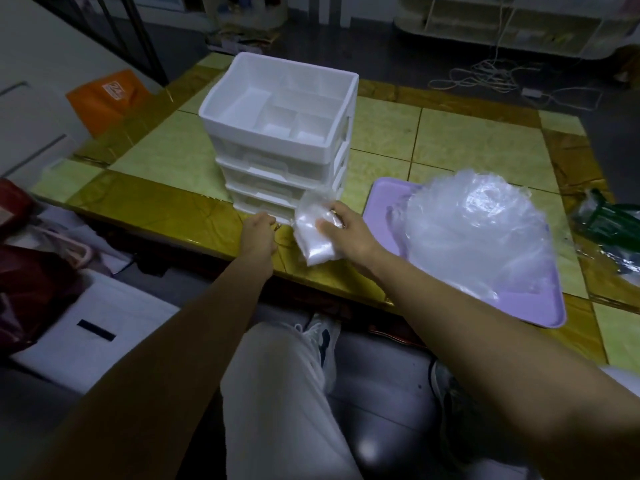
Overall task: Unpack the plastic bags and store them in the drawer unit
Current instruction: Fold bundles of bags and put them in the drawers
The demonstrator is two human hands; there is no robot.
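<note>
Right hand [334,225] grips a bag pack [313,233] just in front of the drawer unit [277,133]; left hand [258,226] curls at the bottom drawer [266,204], actual grip hidden. A hard pull could slide or tip the light unit on the glossy surface [450,140]. The slick pack could slip out.

White three-drawer unit [280,140] upright on table [450,143], compartmented top; crumpled clear plastic bag heap [478,233] to its right, small milky bag bundle [313,237] at its bottom drawer front.
</note>
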